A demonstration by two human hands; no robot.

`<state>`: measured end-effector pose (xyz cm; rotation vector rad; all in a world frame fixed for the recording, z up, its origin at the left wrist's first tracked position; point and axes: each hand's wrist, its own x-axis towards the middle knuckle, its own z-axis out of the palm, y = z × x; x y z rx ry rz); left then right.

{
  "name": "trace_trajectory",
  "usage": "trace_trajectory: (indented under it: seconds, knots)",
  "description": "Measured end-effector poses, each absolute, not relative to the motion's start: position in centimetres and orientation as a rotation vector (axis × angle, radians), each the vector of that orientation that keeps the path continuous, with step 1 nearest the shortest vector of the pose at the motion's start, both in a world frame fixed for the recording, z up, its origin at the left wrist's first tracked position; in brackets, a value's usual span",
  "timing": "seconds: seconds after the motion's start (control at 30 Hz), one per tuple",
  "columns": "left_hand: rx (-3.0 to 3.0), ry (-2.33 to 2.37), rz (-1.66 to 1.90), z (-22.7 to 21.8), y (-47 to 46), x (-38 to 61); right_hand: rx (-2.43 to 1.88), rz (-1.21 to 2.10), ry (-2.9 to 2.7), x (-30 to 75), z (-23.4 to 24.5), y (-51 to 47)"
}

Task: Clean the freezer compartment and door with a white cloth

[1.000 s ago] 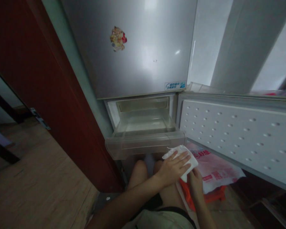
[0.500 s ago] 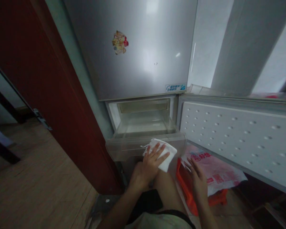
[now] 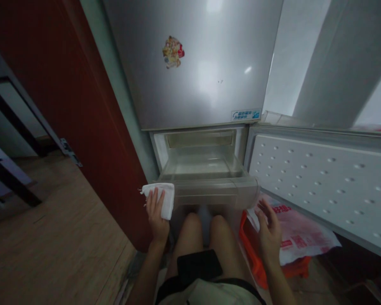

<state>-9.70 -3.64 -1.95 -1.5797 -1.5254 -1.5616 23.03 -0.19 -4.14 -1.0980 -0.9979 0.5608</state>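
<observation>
My left hand (image 3: 156,212) presses a folded white cloth (image 3: 161,195) flat against the left front end of a clear plastic freezer drawer (image 3: 212,191), which is pulled out of the fridge's lower compartment. Its fingers lie stretched over the cloth. My right hand (image 3: 269,228) hovers with spread fingers and holds nothing, just right of the drawer and above a pink-and-white plastic bag (image 3: 300,233). My knees (image 3: 203,226) sit below the drawer.
The silver upper fridge door (image 3: 197,63) with a sticker is closed. The white lower freezer door (image 3: 320,178) stands open to the right. An orange stool (image 3: 252,254) holds the bag. A dark red door (image 3: 66,106) is at the left, with wooden floor (image 3: 51,254) beyond it.
My left hand slid the cloth leftward, from the right of the drawer's front to its left end. My right hand let go of the cloth and opened near the bag.
</observation>
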Motion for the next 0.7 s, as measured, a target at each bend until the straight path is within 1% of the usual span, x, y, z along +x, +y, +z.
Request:
trace_trajectory:
  seconds: [0.1,0.2,0.3,0.47,0.57,0.7]
  knots:
    - [-1.435,-1.570,-1.535,-1.4,-3.7,-9.7,-1.097,0.552,-1.016,22.9,-3.7,0.0]
    - [-1.422,-1.616,-1.392,-1.2,-3.9,-10.1,-1.100,0.532,-1.025,23.0,-3.1,0.3]
    - [-1.450,-1.663,-1.302,-0.6,-4.1,-10.6,-1.088,0.503,-1.031,23.0,-2.5,0.8]
    - [-1.701,-1.790,-1.316,0.2,-4.4,-11.2,-1.071,0.527,-1.111,22.4,-2.1,1.4]
    - [-1.809,-1.902,-1.359,-0.9,-4.4,-11.3,-1.052,0.550,-1.172,21.9,-2.4,1.5]
    - [-1.807,-2.035,-1.548,-4.5,-4.0,-10.8,-1.070,0.568,-1.227,21.9,-2.9,1.5]
